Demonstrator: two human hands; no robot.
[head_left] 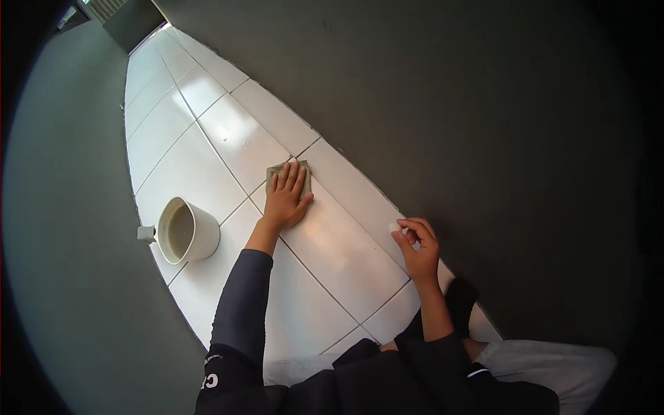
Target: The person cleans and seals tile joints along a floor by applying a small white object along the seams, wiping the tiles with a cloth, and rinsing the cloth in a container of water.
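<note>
My left hand (285, 204) lies flat on a folded grey-green cloth (307, 181), its fingers stretched out and slightly spread over it. The cloth rests on white tiles (235, 169). Close to the right edge of the tiled strip, my right hand (420, 252) is pinching a small whitish piece (395, 227) between thumb and fingertips; its exact kind is too small to make out. Left of my left forearm is a cream-white dipper (206, 232) with murky greyish liquid inside. Its short handle (146, 234) points left, past the tile edge.
The tiled strip narrows away toward a doorway-like opening (135, 28) at the top left. Dark grey walls (484, 124) run along both sides. A dark-covered foot (460, 299) is beside my right forearm. Small wet-looking marks (244, 144) show on the tiles beyond the cloth.
</note>
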